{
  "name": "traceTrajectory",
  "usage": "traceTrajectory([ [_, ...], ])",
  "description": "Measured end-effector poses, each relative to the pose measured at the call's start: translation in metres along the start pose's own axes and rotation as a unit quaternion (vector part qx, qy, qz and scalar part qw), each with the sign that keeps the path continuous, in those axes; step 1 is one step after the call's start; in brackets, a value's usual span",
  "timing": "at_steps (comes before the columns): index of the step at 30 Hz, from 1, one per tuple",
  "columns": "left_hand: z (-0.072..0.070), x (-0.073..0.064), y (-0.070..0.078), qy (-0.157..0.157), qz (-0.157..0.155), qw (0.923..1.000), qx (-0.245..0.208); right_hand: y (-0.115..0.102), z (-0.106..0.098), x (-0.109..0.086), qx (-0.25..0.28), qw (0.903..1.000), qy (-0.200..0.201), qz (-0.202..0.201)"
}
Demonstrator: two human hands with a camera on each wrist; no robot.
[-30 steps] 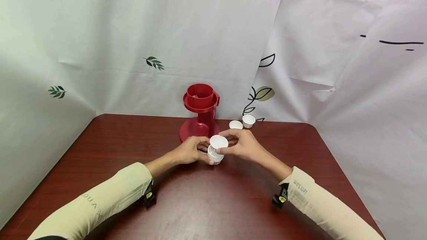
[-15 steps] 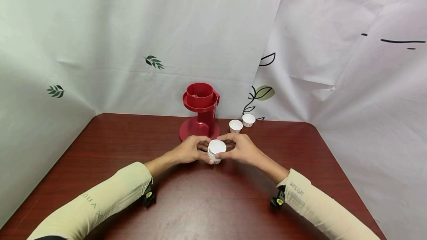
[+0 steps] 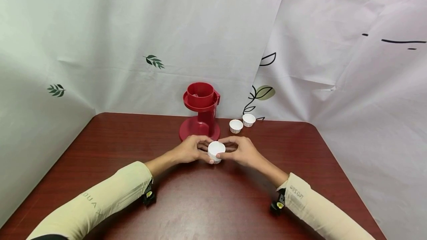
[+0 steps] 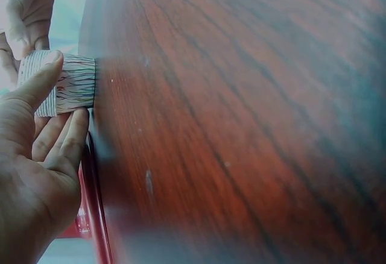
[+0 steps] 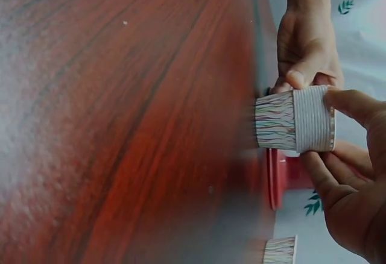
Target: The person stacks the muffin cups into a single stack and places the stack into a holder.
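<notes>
A nested stack of white paper baking cups (image 3: 217,148) stands upright on the table between my two hands. Thin coloured streaks run down the side of the lowest cup, and several rims are layered above it, as both wrist views show. My left hand (image 3: 189,150) holds the stack from the left, its thumb (image 4: 45,80) on the near side and its fingers behind. From the right, my right hand (image 3: 244,152) grips the upper rims between thumb and fingers. Part of the stack's far side is hidden by the fingers.
Just behind the hands stands a red plastic stand (image 3: 200,127) with a round base and a ring-shaped top holder. Two single paper cups, a nearer one (image 3: 236,126) and a farther one (image 3: 248,120), sit at the table's back edge. A white curtain (image 3: 213,40) hangs behind.
My right hand has lowered the upper cup into the cups held by my left hand, so they now form one nested stack. The left hand has stayed nearly still.
</notes>
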State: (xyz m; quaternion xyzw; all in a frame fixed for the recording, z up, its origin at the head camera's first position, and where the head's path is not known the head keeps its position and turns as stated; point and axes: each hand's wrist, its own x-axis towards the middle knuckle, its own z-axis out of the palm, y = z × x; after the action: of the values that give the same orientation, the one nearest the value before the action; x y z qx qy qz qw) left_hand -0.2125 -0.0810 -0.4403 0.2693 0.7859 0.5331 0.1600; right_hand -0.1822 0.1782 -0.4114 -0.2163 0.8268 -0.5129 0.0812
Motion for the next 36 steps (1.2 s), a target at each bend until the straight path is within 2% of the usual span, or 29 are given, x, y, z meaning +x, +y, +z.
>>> traceTrajectory([
  [7,-0.001,0.001,0.001,0.000,-0.003,1.0000,0.003,0.004,0.004,0.000,0.073,0.9968,0.015,0.029],
  [10,-0.002,0.000,0.002,0.001,0.000,1.0000,0.006,0.004,0.004,0.002,0.082,0.9962,0.012,0.029],
  [21,-0.001,-0.002,0.002,0.001,-0.004,1.0000,0.006,0.001,0.004,0.002,0.043,0.9987,0.004,0.027],
  [27,0.000,-0.002,0.001,-0.001,-0.001,1.0000,0.003,0.000,0.002,0.002,0.007,0.9999,0.000,0.010],
  [33,0.001,-0.002,0.003,-0.002,-0.001,1.0000,-0.001,0.002,-0.002,0.001,0.001,1.0000,-0.007,-0.003],
  [36,0.002,-0.002,0.003,-0.002,0.001,1.0000,-0.005,0.001,-0.009,0.004,0.001,1.0000,0.008,0.002],
])
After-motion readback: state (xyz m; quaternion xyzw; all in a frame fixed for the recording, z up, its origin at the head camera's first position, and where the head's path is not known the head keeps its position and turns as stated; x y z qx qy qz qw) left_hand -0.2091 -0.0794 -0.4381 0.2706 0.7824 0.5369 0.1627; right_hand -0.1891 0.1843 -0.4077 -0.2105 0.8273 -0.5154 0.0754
